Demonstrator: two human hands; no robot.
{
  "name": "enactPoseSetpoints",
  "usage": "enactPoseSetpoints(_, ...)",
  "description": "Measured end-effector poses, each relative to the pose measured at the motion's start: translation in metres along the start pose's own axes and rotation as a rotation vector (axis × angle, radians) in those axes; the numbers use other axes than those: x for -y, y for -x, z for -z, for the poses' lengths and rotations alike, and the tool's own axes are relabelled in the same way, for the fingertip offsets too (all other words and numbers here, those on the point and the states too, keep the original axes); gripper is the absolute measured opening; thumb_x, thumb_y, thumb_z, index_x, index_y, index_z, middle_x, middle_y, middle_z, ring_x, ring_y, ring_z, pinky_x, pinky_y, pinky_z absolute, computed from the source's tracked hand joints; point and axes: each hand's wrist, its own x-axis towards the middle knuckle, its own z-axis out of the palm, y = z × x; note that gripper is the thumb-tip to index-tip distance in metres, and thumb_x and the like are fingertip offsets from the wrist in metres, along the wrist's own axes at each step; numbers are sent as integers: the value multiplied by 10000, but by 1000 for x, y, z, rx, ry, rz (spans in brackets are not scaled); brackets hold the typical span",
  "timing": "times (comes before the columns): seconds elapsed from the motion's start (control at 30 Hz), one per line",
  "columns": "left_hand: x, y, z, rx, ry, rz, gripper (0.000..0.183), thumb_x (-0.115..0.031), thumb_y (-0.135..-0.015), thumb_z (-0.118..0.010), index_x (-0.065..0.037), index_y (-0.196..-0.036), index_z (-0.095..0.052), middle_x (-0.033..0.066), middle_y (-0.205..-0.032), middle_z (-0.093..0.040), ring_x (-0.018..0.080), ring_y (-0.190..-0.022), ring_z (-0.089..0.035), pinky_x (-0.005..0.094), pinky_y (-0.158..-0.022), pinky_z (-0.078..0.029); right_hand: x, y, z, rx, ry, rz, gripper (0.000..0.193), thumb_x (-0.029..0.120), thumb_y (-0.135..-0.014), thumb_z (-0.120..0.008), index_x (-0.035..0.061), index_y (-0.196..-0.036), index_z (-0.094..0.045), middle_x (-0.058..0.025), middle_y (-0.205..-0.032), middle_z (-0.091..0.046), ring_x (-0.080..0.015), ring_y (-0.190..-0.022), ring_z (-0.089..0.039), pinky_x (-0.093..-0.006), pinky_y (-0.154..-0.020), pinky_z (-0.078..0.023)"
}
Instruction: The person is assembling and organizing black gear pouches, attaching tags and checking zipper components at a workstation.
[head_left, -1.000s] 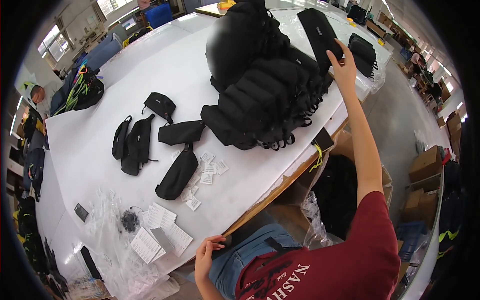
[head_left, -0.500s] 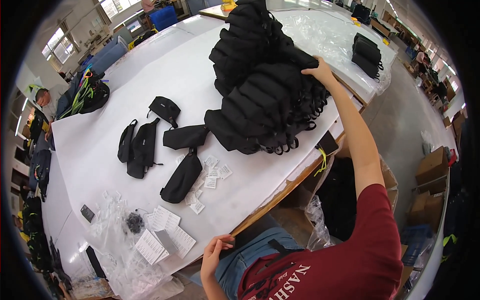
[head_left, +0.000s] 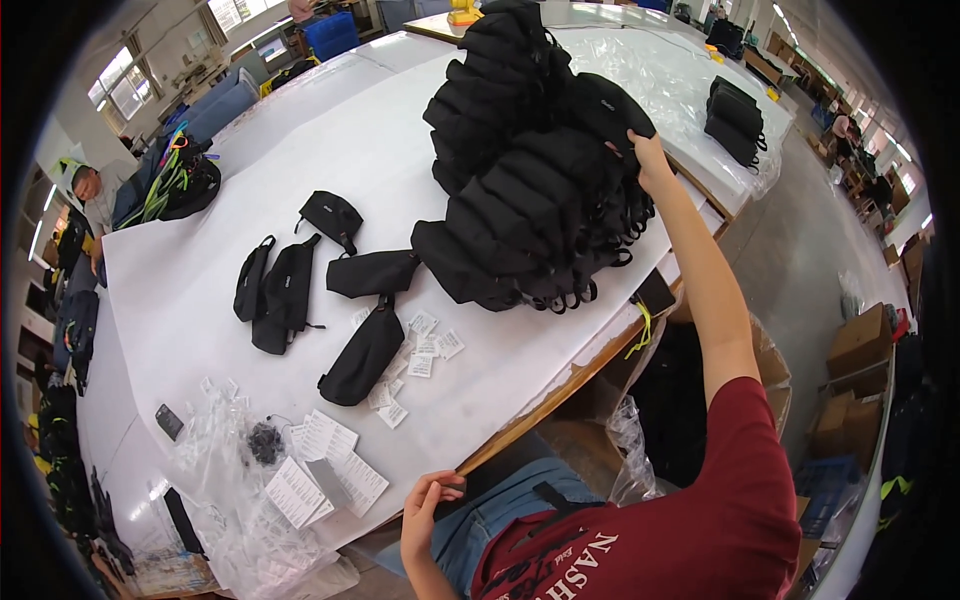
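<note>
A large heap of black pouch bags [head_left: 530, 200] with strap loops lies on the white-covered table. At its right edge my right hand [head_left: 648, 162] is closed on one black pouch [head_left: 605, 108], whose broad face is turned up. My left hand [head_left: 428, 508] is at the near table edge, fingers curled together around a small dark item [head_left: 455, 487] too small to name. Left of the heap are several separate black pouches, among them one lying slanted [head_left: 362, 355] and one with a small light mark [head_left: 287, 295]. Small white labels [head_left: 425, 348] are scattered beside the slanted pouch.
Printed white cards [head_left: 325, 470], a coil of black cord [head_left: 266, 442] and crumpled clear plastic bags [head_left: 215, 500] lie at the near left. Below the table edge stands an open carton [head_left: 770, 365]. Another person [head_left: 95, 195] is at the far left.
The pouch at my right hand has tipped up and turned its face into view. My right hand has shifted slightly right and down; my left hand has hardly moved.
</note>
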Motion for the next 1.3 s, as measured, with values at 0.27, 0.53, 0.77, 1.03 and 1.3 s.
enactPoseSetpoints(0.27, 3, -5, -1, -3, 1, -18, 277, -153, -975, -437, 36, -1138, -558, 136, -1047, -641, 141, -809, -604, 245, -749, -462, -38, -29, 35, -113, 739, 87, 813, 43, -767, -569, 48, -1453, -134, -213, -1224, -483, -383, -1121, -493, -454, -981, -390)
enactPoseSetpoints(0.53, 5, -5, -2, -18, 7, -1, 274, -145, -971, -441, 39, -1138, -558, 137, -1031, -642, 142, -794, -602, 246, -742, -464, -26, 11, 10, -190, -86, -211, 580, 60, -798, -588, 60, -1295, -288, -156, -1130, -482, -267, -979, -550, -418, -762, -497)
enactPoseSetpoints(0.77, 9, -5, 1, -10, 37, -9, 276, -148, -972, -442, 39, -1139, -557, 135, -1036, -640, 139, -796, -603, 245, -748, -464, -20, 31, 4, -47, 332, -323, 377, 319, -840, -572, 145, -1157, -466, -50, -1036, -542, -194, -924, -553, -424, -725, -484)
enactPoseSetpoints(1.03, 10, -7, 0, -7, 50, -7, 277, -155, -974, -442, 38, -1136, -559, 131, -1032, -641, 136, -797, -601, 243, -754, -461, 13, 34, 24, 70, 891, -330, 657, 600, -841, -510, 49, -1196, -554, -132, -1116, -562, -258, -1037, -568, -425, -861, -476)
enactPoseSetpoints(1.3, 10, -5, -1, -14, 49, -8, 280, -160, -976, -439, 38, -1131, -561, 131, -1031, -642, 135, -792, -598, 244, -751, -459, -11, 4, 11, -52, 1336, 760, 555, 446, -915, -453, 49, -1301, -489, -159, -1319, -483, -326, -1227, -447, -413, -1015, -358)
